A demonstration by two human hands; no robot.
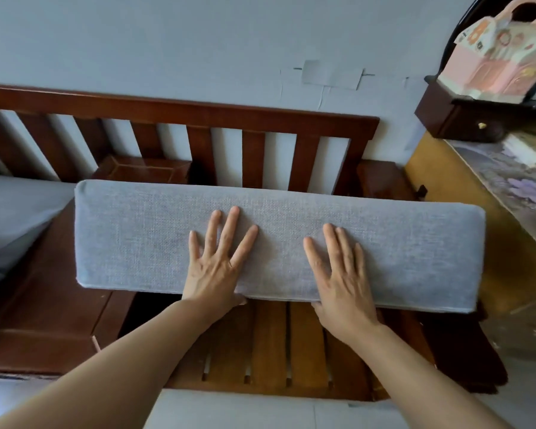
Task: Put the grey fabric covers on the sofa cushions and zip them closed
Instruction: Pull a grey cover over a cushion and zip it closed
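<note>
Here the long grey woven-fabric covered cushion (279,239) stands across the brown slatted wooden sofa seat (270,345), toward twelve o'clock. The left hand (218,261) and right hand (338,270) lie spread flat on it, thumbs seemingly hooked underneath, likely steadying it; no zip shows.

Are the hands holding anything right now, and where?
Both the left hand and right hand hold the grey cushion at its near edge, fingers flat on top.
</note>
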